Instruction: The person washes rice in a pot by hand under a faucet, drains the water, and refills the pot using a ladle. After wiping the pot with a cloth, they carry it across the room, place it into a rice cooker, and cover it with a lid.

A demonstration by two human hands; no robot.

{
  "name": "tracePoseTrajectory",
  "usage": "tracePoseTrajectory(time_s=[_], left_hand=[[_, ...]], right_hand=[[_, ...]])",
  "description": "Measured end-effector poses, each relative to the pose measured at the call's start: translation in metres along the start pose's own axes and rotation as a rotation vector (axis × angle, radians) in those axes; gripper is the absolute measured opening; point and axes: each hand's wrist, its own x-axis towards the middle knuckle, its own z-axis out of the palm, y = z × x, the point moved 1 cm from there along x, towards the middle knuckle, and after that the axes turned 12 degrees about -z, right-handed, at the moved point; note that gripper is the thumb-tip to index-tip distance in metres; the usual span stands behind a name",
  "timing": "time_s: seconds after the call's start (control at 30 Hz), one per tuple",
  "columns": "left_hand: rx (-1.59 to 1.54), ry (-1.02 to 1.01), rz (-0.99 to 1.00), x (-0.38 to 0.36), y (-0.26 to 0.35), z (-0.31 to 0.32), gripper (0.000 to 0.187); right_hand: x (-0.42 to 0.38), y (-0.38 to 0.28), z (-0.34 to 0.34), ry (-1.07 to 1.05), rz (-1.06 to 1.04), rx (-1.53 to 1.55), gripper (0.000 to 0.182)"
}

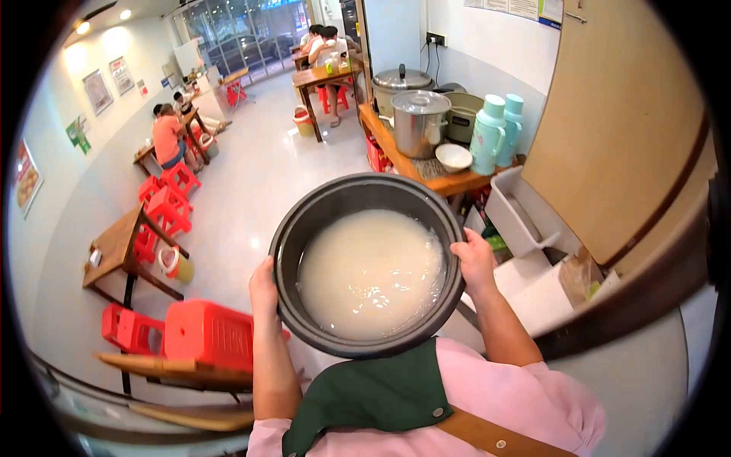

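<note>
A large dark round cooking pot (285,228), like a rice cooker's inner pot, is held up in front of my chest. Cloudy whitish liquid (373,266) fills much of it, with glints on its surface. My left hand (264,288) grips the pot's left side, its fingers partly hidden behind the wall. On the opposite side my right hand (475,263) clasps the rim, thumb over the edge. Below the pot show a green apron (373,396) and pink sleeves.
At the right, a wooden counter (438,183) bears a rice cooker (400,78), a steel stockpot (420,126), a white bowl (454,158) and thermos flasks (488,133). Red stools (169,209) and a wooden table (122,236) stand left. People (169,137) sit farther back. A doorway edge (647,320) runs close on my right.
</note>
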Motion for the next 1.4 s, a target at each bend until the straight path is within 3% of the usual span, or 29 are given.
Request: tracePoseTrajectory(time_s=[0.2,0.27,0.43,0.53,0.67,0.87,0.93,1.2,1.4], left_hand=[[0.101,0.058,0.113,0.165,0.047,0.017,0.034],[0.093,0.007,0.133,0.216,0.067,0.031,0.035],[0.231,0.007,0.103,0.374,0.108,0.063,0.037],[0.224,-0.116,0.018,0.451,0.137,0.118,0.036],[0.427,-0.129,0.071,0.589,0.157,0.173,0.032],[0.434,-0.307,0.017,0.736,0.169,0.323,0.028],[0.46,-0.508,-0.011,0.777,0.166,0.371,0.023],[0.415,-0.954,-0.209,0.9,0.123,0.575,0.016],[0.6,-1.124,-0.149,0.958,0.075,0.73,0.02]], right_hand=[[0.167,0.077,0.043,-0.068,-0.001,-0.126,0.028],[0.217,0.099,0.061,-0.097,0.039,-0.008,0.028],[0.335,0.155,0.091,-0.033,0.056,0.026,0.025],[0.405,0.199,0.097,0.056,0.01,0.047,0.025],[0.491,0.212,0.105,0.211,-0.026,0.017,0.024],[0.602,0.211,0.07,0.463,-0.087,-0.016,0.022],[0.638,0.201,0.055,0.512,-0.16,-0.053,0.022],[0.756,0.186,-0.042,0.754,-0.188,-0.239,0.027],[0.807,0.179,-0.092,1.019,-0.168,-0.365,0.025]])
